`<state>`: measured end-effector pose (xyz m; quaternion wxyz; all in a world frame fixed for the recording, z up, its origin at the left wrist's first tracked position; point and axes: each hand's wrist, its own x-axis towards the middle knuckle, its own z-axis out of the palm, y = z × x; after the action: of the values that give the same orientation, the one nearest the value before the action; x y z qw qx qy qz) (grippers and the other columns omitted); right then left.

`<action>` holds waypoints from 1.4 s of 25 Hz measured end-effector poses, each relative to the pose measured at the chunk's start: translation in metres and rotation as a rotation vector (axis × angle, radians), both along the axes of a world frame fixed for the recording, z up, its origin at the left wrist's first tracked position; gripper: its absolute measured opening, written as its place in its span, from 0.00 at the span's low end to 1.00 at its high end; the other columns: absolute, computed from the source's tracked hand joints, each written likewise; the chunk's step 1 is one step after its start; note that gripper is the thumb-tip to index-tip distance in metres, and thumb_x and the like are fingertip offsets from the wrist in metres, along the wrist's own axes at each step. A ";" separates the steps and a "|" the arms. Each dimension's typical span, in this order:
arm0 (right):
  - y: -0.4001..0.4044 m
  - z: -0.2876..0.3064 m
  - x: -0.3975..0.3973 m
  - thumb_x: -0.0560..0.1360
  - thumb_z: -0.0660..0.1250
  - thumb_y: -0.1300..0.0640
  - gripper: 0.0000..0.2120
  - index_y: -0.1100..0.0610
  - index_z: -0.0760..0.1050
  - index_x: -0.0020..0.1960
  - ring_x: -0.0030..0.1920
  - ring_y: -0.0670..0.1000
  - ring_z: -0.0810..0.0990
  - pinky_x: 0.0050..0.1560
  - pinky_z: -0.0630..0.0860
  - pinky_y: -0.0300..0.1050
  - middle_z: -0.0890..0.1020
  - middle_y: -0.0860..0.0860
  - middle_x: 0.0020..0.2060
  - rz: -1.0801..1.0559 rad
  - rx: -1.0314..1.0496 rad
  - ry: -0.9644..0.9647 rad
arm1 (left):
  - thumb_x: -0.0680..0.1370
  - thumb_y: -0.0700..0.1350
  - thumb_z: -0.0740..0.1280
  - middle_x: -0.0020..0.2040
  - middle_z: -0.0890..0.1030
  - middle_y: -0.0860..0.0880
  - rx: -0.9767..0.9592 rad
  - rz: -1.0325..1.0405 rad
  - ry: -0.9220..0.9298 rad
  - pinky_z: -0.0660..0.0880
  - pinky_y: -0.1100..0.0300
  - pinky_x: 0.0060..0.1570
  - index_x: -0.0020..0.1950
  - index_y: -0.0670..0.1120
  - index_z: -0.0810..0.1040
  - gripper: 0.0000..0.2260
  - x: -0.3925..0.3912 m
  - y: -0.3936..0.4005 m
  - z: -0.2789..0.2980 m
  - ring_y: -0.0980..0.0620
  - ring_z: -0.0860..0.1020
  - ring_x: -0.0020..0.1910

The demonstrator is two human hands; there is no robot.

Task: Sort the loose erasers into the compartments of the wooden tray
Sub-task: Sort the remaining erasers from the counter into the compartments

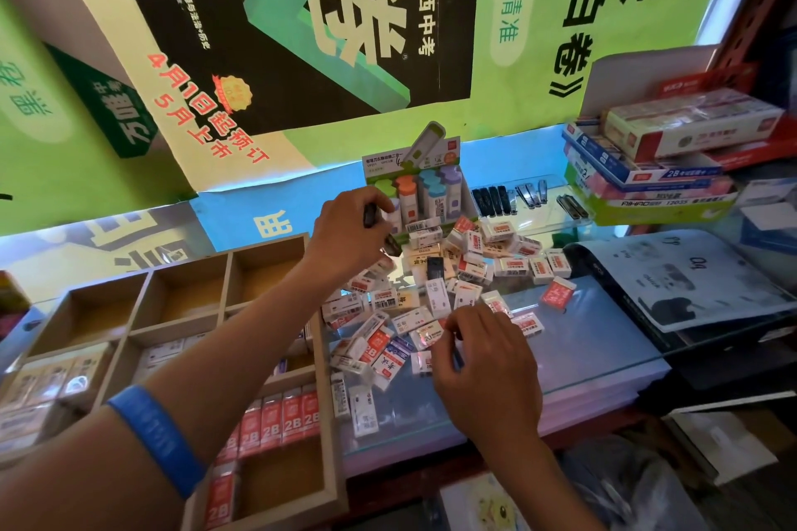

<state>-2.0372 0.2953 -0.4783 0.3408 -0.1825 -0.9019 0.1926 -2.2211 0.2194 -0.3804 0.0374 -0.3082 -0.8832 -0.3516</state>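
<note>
Head view showed a glass worktop [595, 341] under green posters [539, 56]; left hand [351, 235] gripped dark erasers [390, 245], right hand [485, 362] pinched a wrapped eraser [429, 332] beside the wooden tray [332, 423].

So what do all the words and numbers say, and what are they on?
"2B": red erasers in the wooden tray.
"2B": blue-and-white box.
"AIHAO 12035": green box.
"4月1日起预订 5月上市": poster.
"22山西中考": same poster.
Loose erasers' small print: unreadable.
</note>
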 end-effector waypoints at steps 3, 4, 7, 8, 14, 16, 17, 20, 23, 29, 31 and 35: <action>0.000 -0.001 -0.001 0.75 0.58 0.53 0.07 0.52 0.73 0.44 0.37 0.48 0.72 0.37 0.74 0.46 0.75 0.46 0.37 -0.007 -0.001 -0.008 | 0.81 0.41 0.66 0.45 0.80 0.52 0.174 0.001 0.000 0.70 0.69 0.37 0.51 0.50 0.82 0.06 0.004 0.003 0.005 0.57 0.78 0.39; 0.001 -0.001 -0.001 0.75 0.58 0.53 0.07 0.52 0.73 0.44 0.37 0.48 0.72 0.37 0.74 0.46 0.75 0.46 0.37 -0.011 0.002 -0.010 | 0.81 0.42 0.64 0.46 0.81 0.51 0.164 -0.020 -0.031 0.70 0.71 0.37 0.52 0.49 0.83 0.08 0.006 0.007 0.006 0.58 0.79 0.40; 0.000 -0.001 -0.001 0.75 0.57 0.53 0.07 0.52 0.73 0.44 0.37 0.48 0.72 0.37 0.74 0.45 0.75 0.46 0.37 -0.015 0.001 -0.009 | 0.81 0.45 0.66 0.45 0.82 0.51 -0.039 -0.108 -0.087 0.70 0.68 0.37 0.54 0.46 0.84 0.08 0.015 0.022 0.001 0.60 0.77 0.38; 0.000 0.000 0.000 0.74 0.57 0.53 0.07 0.52 0.73 0.44 0.36 0.48 0.72 0.36 0.74 0.45 0.75 0.46 0.36 -0.017 -0.001 -0.004 | 0.80 0.47 0.68 0.45 0.82 0.51 -0.120 -0.145 -0.098 0.71 0.67 0.37 0.53 0.45 0.85 0.09 0.019 0.026 -0.003 0.61 0.76 0.37; 0.000 0.000 -0.001 0.74 0.58 0.54 0.06 0.52 0.73 0.43 0.35 0.47 0.69 0.34 0.70 0.41 0.73 0.46 0.35 -0.036 0.029 0.002 | 0.74 0.52 0.74 0.45 0.83 0.50 -0.345 -0.344 -0.183 0.74 0.60 0.42 0.51 0.45 0.85 0.12 0.029 0.038 -0.016 0.57 0.77 0.40; 0.001 0.000 -0.001 0.74 0.60 0.54 0.04 0.52 0.72 0.44 0.36 0.47 0.69 0.35 0.68 0.40 0.74 0.46 0.36 -0.042 0.024 -0.011 | 0.70 0.54 0.77 0.45 0.82 0.51 -0.344 -0.350 -0.197 0.77 0.58 0.44 0.50 0.45 0.84 0.16 0.030 0.036 -0.014 0.56 0.78 0.42; 0.000 -0.001 -0.001 0.74 0.61 0.54 0.03 0.52 0.72 0.44 0.36 0.47 0.69 0.35 0.68 0.40 0.74 0.46 0.36 -0.043 0.018 -0.021 | 0.69 0.55 0.78 0.45 0.81 0.52 -0.337 -0.350 -0.207 0.77 0.57 0.45 0.50 0.46 0.83 0.17 0.030 0.035 -0.014 0.56 0.78 0.42; 0.001 -0.002 -0.001 0.74 0.61 0.53 0.03 0.51 0.72 0.45 0.37 0.47 0.70 0.37 0.68 0.39 0.74 0.45 0.38 -0.046 0.016 -0.045 | 0.68 0.55 0.79 0.43 0.79 0.54 -0.305 -0.369 -0.223 0.77 0.56 0.44 0.47 0.48 0.79 0.16 0.029 0.032 -0.016 0.55 0.77 0.42; 0.000 0.000 -0.002 0.74 0.59 0.52 0.05 0.50 0.72 0.45 0.38 0.46 0.70 0.37 0.68 0.39 0.74 0.45 0.38 -0.048 0.002 -0.056 | 0.68 0.53 0.80 0.43 0.78 0.56 -0.183 -0.353 -0.206 0.76 0.61 0.41 0.45 0.50 0.78 0.14 0.031 0.027 -0.019 0.54 0.77 0.43; 0.003 0.001 0.000 0.74 0.59 0.53 0.04 0.51 0.72 0.45 0.37 0.46 0.70 0.36 0.68 0.39 0.74 0.45 0.38 -0.031 -0.005 -0.045 | 0.72 0.49 0.77 0.42 0.81 0.49 0.406 -0.066 -0.584 0.74 0.65 0.33 0.48 0.46 0.82 0.09 0.040 0.006 0.005 0.56 0.76 0.33; 0.001 0.002 0.003 0.73 0.61 0.56 0.02 0.53 0.73 0.44 0.37 0.48 0.71 0.36 0.70 0.44 0.75 0.47 0.37 -0.030 0.000 -0.033 | 0.75 0.49 0.74 0.40 0.80 0.46 0.551 -0.016 -0.810 0.73 0.63 0.30 0.48 0.45 0.82 0.08 0.048 -0.015 0.016 0.54 0.75 0.33; 0.000 0.010 0.002 0.72 0.64 0.59 0.02 0.55 0.74 0.45 0.39 0.53 0.74 0.38 0.71 0.48 0.77 0.50 0.38 -0.034 -0.042 -0.020 | 0.78 0.50 0.69 0.36 0.81 0.47 0.772 0.042 -1.087 0.72 0.64 0.26 0.56 0.42 0.80 0.13 0.076 -0.074 0.036 0.52 0.77 0.35</action>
<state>-2.0349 0.2951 -0.4684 0.3310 -0.2067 -0.8978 0.2040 -2.1446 0.1452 -0.3443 -0.2987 -0.0344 -0.5927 -0.7472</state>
